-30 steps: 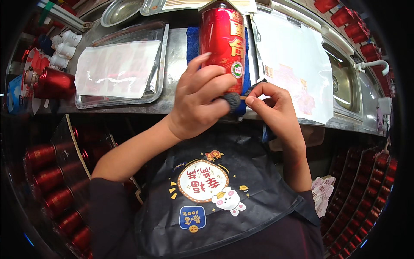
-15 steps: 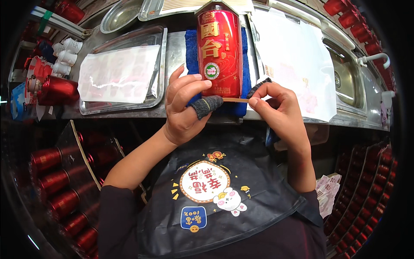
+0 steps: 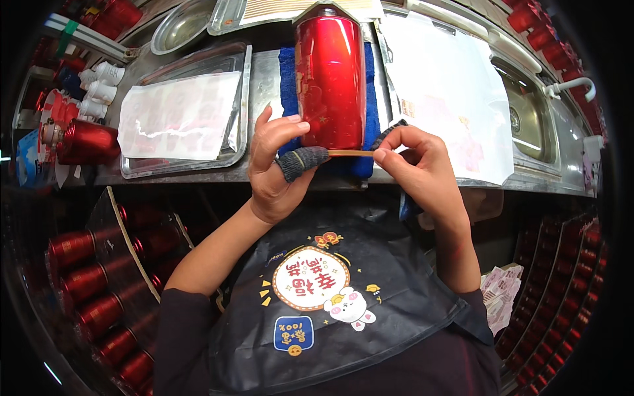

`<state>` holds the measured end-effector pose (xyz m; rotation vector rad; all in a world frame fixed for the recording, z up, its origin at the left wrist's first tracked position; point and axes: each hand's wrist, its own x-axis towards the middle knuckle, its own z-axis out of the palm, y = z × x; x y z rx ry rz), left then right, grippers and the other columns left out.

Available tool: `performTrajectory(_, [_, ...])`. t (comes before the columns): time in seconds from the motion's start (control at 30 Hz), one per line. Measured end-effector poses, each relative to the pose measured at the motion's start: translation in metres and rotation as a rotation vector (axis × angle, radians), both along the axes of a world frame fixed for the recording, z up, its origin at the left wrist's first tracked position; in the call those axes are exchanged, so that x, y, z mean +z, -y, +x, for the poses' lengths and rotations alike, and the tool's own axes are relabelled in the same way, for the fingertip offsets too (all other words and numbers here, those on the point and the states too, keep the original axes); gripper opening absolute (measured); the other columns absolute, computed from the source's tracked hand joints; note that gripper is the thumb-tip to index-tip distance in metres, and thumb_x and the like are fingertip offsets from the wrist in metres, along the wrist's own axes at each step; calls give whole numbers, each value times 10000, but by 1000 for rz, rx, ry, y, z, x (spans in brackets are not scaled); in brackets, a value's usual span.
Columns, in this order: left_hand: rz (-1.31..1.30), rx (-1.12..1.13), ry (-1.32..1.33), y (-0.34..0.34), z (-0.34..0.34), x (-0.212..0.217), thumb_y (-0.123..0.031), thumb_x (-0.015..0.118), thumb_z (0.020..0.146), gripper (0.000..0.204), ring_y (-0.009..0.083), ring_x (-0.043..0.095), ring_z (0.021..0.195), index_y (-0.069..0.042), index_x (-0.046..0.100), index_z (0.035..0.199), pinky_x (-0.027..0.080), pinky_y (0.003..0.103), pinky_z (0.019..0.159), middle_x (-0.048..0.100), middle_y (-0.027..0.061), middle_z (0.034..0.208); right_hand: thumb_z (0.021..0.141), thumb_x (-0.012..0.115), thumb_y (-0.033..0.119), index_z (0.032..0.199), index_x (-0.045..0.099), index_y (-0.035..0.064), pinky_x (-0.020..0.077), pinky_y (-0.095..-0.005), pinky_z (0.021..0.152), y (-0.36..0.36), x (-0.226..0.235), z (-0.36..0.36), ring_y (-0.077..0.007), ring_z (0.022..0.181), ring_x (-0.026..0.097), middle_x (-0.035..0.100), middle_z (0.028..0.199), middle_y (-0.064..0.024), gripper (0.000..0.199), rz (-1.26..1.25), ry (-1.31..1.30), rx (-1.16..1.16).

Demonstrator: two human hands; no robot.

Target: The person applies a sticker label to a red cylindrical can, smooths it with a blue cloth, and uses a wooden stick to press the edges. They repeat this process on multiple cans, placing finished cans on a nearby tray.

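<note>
The left hand point(image 3: 277, 168) grips the lower end of the glossy red metal cylinder point(image 3: 330, 76), fingers curled over its side, the thumb in a grey knitted finger cot point(image 3: 300, 162) pressed at its near rim; the right hand point(image 3: 422, 168) is pinched shut, thumb and forefinger together, on one end of a thin gold strip point(image 3: 350, 152) that runs straight across the near edge of the cylinder to the covered thumb; judged from this, the strip is being laid along the rim, and doing it well would call for keeping it taut and level between the two hands, the thumb holding the fixed end firmly while the pinch draws it flat, with no twist and no slack, and the cylinder kept from rolling; the cylinder lies on its side on a folded blue towel point(image 3: 288, 72) atop the steel counter point(image 3: 264, 72), its length pointing away from the person, directly ahead of and between both hands; the left hand touches it, the right sits just beside its near right corner, joined to it only by the strip.
</note>
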<state>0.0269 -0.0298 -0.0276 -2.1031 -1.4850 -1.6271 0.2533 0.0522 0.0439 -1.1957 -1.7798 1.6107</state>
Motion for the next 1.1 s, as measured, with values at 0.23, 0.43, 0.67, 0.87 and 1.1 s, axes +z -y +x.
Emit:
performTrajectory(0.23, [25, -35, -189, -7, 2, 19, -40, 850, 678, 273, 284, 606, 1179, -131, 737, 909, 384, 568, 1132, 659, 44, 1217, 903, 717, 111, 874, 672, -31, 444, -191, 591, -3, -4, 2, -31, 672, 572, 657, 843, -20, 152, -7, 35, -8])
performTrajectory(0.43, [4, 10, -55, 9, 3, 9, -168, 878, 722, 281, 301, 583, 1207, -93, 754, 964, 352, 562, 1146, 600, 84, 1305, 922, 706, 128, 858, 644, 30, 315, -178, 535, 0, -9, 1, 18, 620, 452, 574, 739, 79, 132, -9, 2, -14])
performTrajectory(0.67, [-237, 71, 3, 25, 2, 9, -285, 853, 767, 388, 306, 464, 1351, -70, 768, 1079, 179, 549, 1222, 505, 116, 1417, 912, 696, 116, 842, 651, 36, 319, -183, 538, 0, -6, 0, 16, 618, 458, 575, 733, 74, 116, -4, 34, -28])
performTrajectory(0.87, [-169, 71, 38, 28, -1, 11, -193, 843, 752, 282, 324, 512, 1300, -64, 783, 996, 217, 558, 1206, 535, 121, 1388, 921, 721, 117, 882, 653, -3, 368, -169, 567, -1, -2, 3, 0, 644, 510, 620, 791, 29, 143, -26, 30, -21])
performTrajectory(1.1, [-152, 50, 7, 27, -6, 9, -129, 827, 738, 201, 335, 540, 1258, -52, 763, 912, 252, 559, 1195, 553, 116, 1357, 911, 700, 139, 844, 654, 37, 324, -180, 552, 1, 1, 2, 10, 629, 467, 581, 741, 66, 131, -12, 44, -36])
